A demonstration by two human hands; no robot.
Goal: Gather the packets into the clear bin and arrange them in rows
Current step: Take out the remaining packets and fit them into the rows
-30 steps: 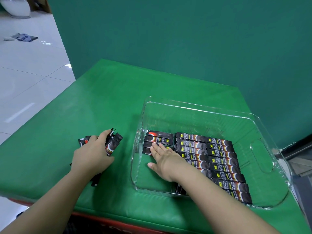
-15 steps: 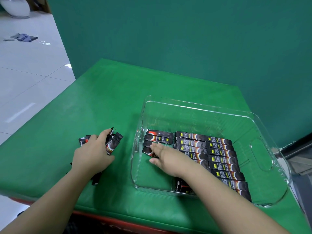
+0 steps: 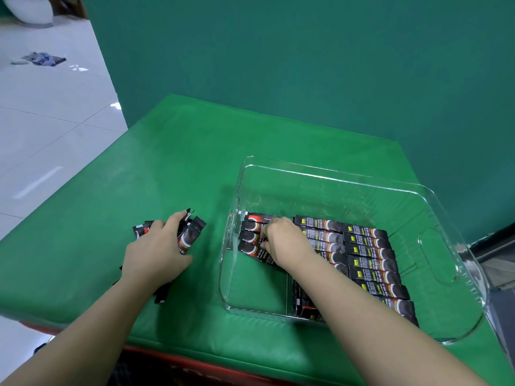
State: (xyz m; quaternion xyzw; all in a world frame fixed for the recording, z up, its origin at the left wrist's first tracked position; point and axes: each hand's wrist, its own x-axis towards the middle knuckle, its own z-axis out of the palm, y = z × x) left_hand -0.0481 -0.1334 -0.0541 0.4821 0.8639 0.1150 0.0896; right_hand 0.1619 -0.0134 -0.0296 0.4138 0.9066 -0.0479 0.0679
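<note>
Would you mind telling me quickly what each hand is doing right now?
Left hand: holding a bunch of packets on the table.
Right hand: fingers curled on packets in the bin; grip unclear.

Loose packets (image 3: 186,237) lie left of the bin (image 3: 434,263); rows (image 3: 370,254) lie inside

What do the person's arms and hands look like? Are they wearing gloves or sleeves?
No gloves and no sleeves show. The left hand and right hand are both bare, and the forearms are bare all the way to the bottom edge of the picture. No watch, ring or bracelet shows either.
</note>
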